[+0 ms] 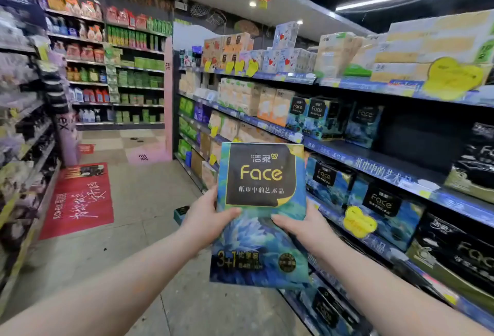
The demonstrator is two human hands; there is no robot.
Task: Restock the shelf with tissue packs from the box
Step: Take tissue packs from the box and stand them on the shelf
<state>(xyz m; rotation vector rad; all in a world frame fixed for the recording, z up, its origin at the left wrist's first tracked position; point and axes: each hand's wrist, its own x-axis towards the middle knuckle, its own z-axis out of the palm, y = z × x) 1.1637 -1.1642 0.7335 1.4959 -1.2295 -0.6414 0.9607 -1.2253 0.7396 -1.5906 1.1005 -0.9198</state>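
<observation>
I hold a blue-green tissue pack [260, 212] with a black "Face" label upright in front of me, above the aisle floor. My left hand [205, 218] grips its left edge, thumb across the front. My right hand [302, 224] grips the right edge, thumb on the front too. The shelf [379, 167] on the right carries matching blue "Face" packs [323, 119] on its middle tier, with a dark gap [417, 137] to their right. The box is not in view.
More blue packs [379, 202] and black "Face" packs [459, 250] fill the lower tiers. Shelving with bottles lines the left side and the far end. A red floor mat [80, 199] lies on the aisle floor at left.
</observation>
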